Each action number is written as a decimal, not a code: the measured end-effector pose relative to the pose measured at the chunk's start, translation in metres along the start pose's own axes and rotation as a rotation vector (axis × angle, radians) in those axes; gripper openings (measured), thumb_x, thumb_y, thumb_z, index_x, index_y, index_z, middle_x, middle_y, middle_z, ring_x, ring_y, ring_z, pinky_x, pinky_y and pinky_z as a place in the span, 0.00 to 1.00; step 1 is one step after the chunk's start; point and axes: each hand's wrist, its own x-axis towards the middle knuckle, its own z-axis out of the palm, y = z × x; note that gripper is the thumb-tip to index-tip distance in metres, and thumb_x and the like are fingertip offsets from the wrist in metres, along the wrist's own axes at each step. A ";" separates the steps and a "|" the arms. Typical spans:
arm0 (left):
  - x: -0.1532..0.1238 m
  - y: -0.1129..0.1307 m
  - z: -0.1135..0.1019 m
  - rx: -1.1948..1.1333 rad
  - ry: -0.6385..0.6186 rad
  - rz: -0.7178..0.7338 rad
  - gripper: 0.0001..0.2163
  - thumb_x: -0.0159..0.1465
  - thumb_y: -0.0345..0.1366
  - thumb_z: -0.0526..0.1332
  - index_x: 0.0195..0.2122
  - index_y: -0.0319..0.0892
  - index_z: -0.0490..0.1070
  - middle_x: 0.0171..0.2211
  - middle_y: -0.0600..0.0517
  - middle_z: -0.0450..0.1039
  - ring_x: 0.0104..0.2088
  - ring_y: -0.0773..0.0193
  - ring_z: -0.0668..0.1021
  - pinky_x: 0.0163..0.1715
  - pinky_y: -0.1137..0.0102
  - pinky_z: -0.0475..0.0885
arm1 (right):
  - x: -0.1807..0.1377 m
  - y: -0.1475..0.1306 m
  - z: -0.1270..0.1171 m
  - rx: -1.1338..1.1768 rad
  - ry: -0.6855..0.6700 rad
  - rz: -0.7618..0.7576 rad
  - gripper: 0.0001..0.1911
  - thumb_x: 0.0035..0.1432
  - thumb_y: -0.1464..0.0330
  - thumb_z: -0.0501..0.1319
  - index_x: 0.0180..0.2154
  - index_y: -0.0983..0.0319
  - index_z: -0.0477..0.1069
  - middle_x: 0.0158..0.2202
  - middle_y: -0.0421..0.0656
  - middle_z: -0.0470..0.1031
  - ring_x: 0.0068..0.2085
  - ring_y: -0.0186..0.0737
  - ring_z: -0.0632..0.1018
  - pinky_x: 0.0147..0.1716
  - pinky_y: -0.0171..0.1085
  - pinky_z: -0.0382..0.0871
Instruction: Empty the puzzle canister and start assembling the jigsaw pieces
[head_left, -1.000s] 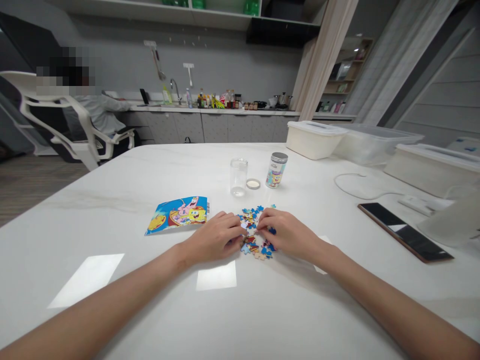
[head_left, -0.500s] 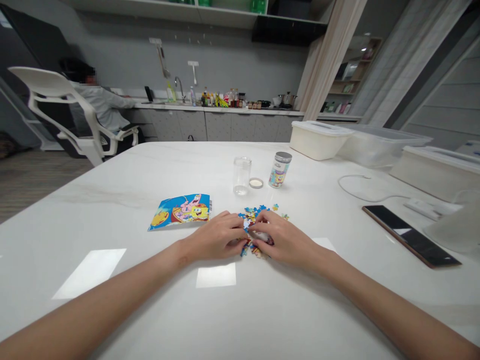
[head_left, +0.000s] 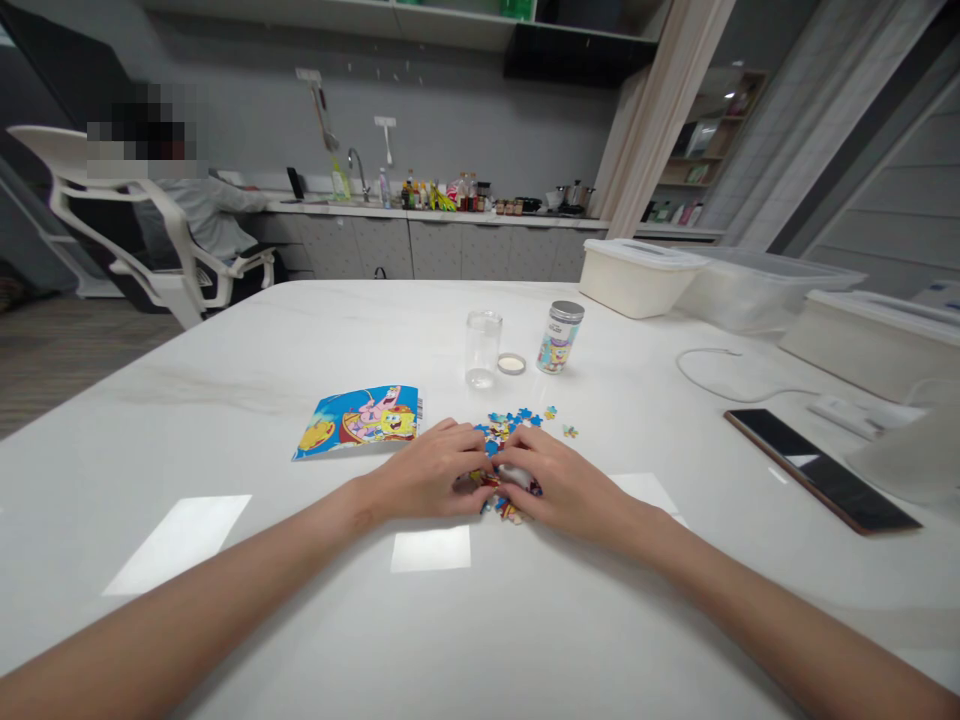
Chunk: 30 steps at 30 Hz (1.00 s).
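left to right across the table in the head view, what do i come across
Picture sheet → left hand → right hand → dark phone. Left out, since they overlap the hands' stretch: puzzle pieces, clear jar, round lid, printed jar.

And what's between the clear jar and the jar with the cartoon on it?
In the head view, a small round lid lies between the clear jar and the cartoon jar.

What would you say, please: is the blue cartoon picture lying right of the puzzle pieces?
No, the blue cartoon picture lies left of the puzzle pieces, near the left hand.
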 end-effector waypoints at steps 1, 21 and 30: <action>0.000 0.000 0.000 -0.007 -0.006 0.000 0.04 0.62 0.34 0.59 0.33 0.42 0.71 0.30 0.52 0.71 0.31 0.65 0.71 0.37 0.68 0.65 | 0.000 0.000 0.000 0.003 0.002 0.000 0.07 0.61 0.71 0.58 0.40 0.61 0.72 0.39 0.46 0.69 0.40 0.40 0.71 0.39 0.41 0.70; -0.002 -0.002 -0.001 0.021 0.205 0.013 0.08 0.64 0.40 0.61 0.33 0.41 0.69 0.29 0.52 0.69 0.32 0.64 0.71 0.34 0.69 0.64 | -0.001 0.001 0.004 -0.007 0.009 -0.007 0.06 0.62 0.72 0.57 0.40 0.61 0.71 0.39 0.46 0.70 0.40 0.41 0.72 0.40 0.41 0.70; -0.001 -0.005 0.003 0.108 0.178 -0.056 0.06 0.65 0.32 0.56 0.33 0.41 0.71 0.29 0.52 0.69 0.32 0.65 0.71 0.33 0.68 0.63 | 0.000 -0.001 -0.001 -0.012 0.066 0.060 0.03 0.57 0.74 0.59 0.33 0.61 0.67 0.35 0.43 0.70 0.37 0.39 0.71 0.36 0.38 0.67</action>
